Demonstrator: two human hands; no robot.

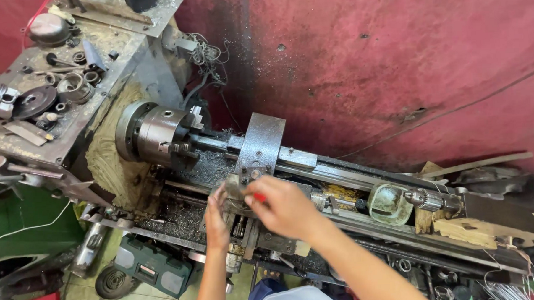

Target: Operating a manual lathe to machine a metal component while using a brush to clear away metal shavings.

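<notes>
- The right hand (284,205) is closed around a small tool with a red handle (259,197); only a little red shows between the fingers, so I cannot tell which way the tool points.
- The left hand (217,215) stands upright with the fingers half open, and its fingertips touch the tool post (236,186) on the lathe carriage; it grips nothing that I can see.
- Both hands meet at the carriage, just in front of the grey metal guard plate (261,143), which stands tilted over the lathe bed.
- Below the hands, on the floor, lies a green plastic case (154,267), and beside it a dark round part (111,284).
- The lathe bed (363,182) has its long axis from upper left to lower right across the view.
- To the left of the guard, the steel chuck (154,133) faces right along this axis, with metal chips under it.
- To the right, the tailstock drill chuck (425,199) points left toward the steel chuck, near a cloudy plastic container (388,204).
- Further left, the top of the headstock (64,92) carries rings, bolts and other loose parts.
- Behind all stands a dark red wall (394,63).
</notes>
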